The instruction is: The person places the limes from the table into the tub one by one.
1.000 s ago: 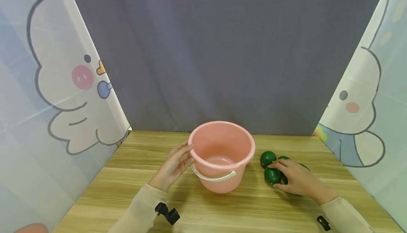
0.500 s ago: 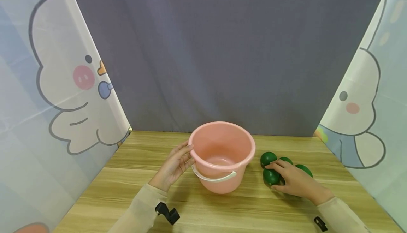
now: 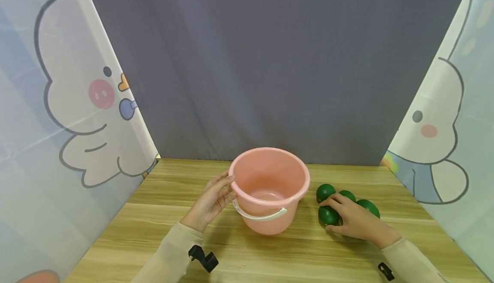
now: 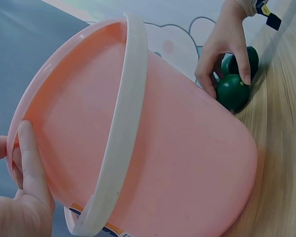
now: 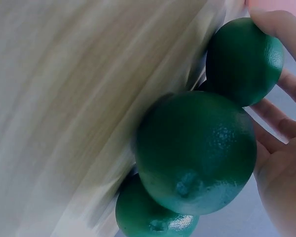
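1. Since a second ago, my right hand (image 3: 356, 221) has slid slightly toward me over the green fruits, uncovering the rightmost one (image 3: 369, 207); bucket and left hand sit as before.
2. My right hand's fingers curl round the nearest green fruit (image 3: 328, 215), thumb and fingertips pinching it on the wooden table (image 3: 162, 231).
3. My left hand (image 3: 211, 201) lies flat-fingered against the pink bucket (image 3: 270, 188), touching its rim, gripping nothing.
4. Four fruits cluster just right of the bucket, touching one another.
5. A small orange-and-dark label (image 4: 96, 228) sits low on the bucket wall; I cannot read it.
6. Cartoon-printed curtains flank a grey backdrop.
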Tool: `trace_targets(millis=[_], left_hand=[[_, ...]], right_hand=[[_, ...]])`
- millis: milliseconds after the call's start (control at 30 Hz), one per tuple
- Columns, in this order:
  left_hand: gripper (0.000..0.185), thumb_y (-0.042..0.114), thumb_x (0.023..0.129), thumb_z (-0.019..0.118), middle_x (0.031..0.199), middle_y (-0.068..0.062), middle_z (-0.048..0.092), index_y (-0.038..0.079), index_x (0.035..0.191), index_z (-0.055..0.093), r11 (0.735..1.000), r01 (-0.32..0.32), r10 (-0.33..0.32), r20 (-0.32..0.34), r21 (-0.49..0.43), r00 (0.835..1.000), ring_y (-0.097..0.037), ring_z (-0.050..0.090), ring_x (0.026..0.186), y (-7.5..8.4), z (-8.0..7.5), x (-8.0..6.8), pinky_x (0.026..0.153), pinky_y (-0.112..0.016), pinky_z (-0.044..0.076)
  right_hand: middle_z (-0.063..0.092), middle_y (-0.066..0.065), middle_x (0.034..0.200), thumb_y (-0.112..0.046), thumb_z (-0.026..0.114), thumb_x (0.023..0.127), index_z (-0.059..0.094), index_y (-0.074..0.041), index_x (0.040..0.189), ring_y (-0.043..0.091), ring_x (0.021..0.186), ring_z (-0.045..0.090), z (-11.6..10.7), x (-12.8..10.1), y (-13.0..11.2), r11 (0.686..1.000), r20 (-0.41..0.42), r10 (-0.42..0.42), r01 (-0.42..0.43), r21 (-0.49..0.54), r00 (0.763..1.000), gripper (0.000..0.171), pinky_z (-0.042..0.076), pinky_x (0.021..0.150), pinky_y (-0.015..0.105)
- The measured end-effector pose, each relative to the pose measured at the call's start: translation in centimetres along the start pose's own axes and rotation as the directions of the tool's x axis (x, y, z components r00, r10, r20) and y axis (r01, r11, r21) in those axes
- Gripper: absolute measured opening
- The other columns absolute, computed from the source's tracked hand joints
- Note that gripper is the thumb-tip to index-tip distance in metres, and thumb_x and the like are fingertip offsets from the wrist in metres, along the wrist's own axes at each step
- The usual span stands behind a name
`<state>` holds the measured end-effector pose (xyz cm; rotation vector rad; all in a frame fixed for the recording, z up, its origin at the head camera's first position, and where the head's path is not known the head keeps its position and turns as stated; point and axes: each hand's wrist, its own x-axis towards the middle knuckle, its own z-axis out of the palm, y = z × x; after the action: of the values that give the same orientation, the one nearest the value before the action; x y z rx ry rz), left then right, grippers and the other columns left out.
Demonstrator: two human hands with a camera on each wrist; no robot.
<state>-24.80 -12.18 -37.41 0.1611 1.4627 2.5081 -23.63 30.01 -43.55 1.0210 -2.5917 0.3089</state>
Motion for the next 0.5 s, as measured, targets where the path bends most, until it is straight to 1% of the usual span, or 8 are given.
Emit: trace_targets(millis=[233, 500], left_hand=[[0.054, 0.011, 0.100, 0.059, 0.117, -0.009, 0.057, 0.002, 0.148, 0.037, 1.000, 0.004, -0.004, 0.004, -0.007, 1.000, -0.009, 0.061, 0.085, -0.04, -0.03, 0.00, 0.075, -0.018, 0.059], [0.053, 0.011, 0.100, 0.059, 0.116, -0.008, 0.058, 0.002, 0.148, 0.038, 1.000, 0.003, -0.003, -0.003, -0.002, 1.000, -0.009, 0.062, 0.085, -0.05, -0.04, 0.10, 0.076, -0.018, 0.059]], right_hand=[[0.054, 0.002, 0.117, -0.036, 0.089, 0.076, 0.063, -0.013, 0.121, 0.017, 0.097, 0.061, 0.16, -0.01, -0.14, 0.999, 0.012, 0.029, -0.030, 0.040, 0.999, 0.056, 0.060, 0.072, 0.034], [0.054, 0.003, 0.117, -0.034, 0.087, 0.079, 0.064, -0.013, 0.124, 0.018, 0.096, 0.061, 0.14, 0.27, -0.45, 0.999, 0.018, -0.012, 0.011, 0.051, 1.000, 0.054, 0.060, 0.073, 0.035]])
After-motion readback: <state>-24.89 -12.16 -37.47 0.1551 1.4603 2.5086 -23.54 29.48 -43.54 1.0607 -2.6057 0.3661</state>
